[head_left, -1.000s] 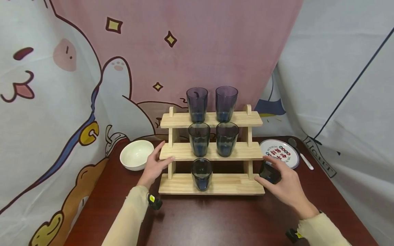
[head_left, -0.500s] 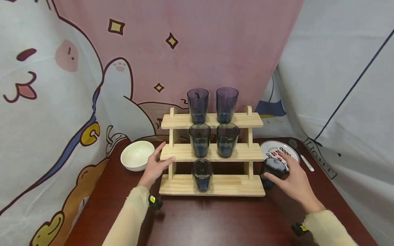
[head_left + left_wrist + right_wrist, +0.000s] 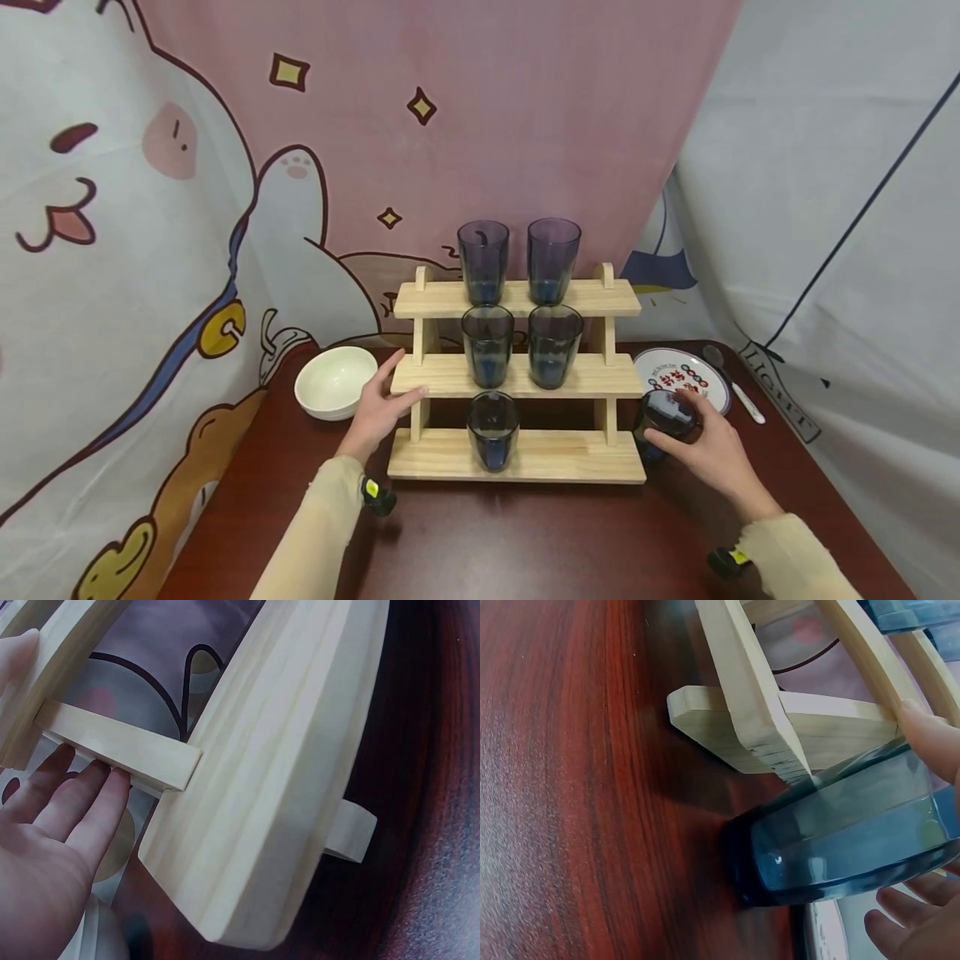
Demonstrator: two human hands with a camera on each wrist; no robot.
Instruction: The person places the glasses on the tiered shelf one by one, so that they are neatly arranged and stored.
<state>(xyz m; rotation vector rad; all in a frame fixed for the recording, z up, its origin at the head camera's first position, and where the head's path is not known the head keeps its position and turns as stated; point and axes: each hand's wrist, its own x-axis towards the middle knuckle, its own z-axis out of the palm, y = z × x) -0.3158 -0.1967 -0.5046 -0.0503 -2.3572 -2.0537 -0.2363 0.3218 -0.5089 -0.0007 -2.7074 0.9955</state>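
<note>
My left hand (image 3: 375,421) holds the left end of the wooden tiered rack (image 3: 577,458): thumb on the middle shelf, and in the left wrist view fingers against an upright (image 3: 120,742). At the rack's right end, my right hand (image 3: 716,462) grips a dark blue glass (image 3: 669,417) near its rim, thumb on one side and fingers round the other. That glass stands upright; the right wrist view has its base at the tabletop. Two glasses (image 3: 483,262) occupy the top shelf, two more (image 3: 489,346) the middle one, and a single glass (image 3: 493,433) the bottom one.
A cream bowl (image 3: 335,383) lies left of the rack. Behind the right hand is a patterned white plate (image 3: 675,371), with a spoon (image 3: 738,387) beside it. The dark red table (image 3: 525,542) reaches back to a printed cloth backdrop (image 3: 360,100).
The right hand moved right, off the rack's end, loosening round the dark blue glass, then drew in around it again. That glass tilted upright. The left hand stayed on the rack.
</note>
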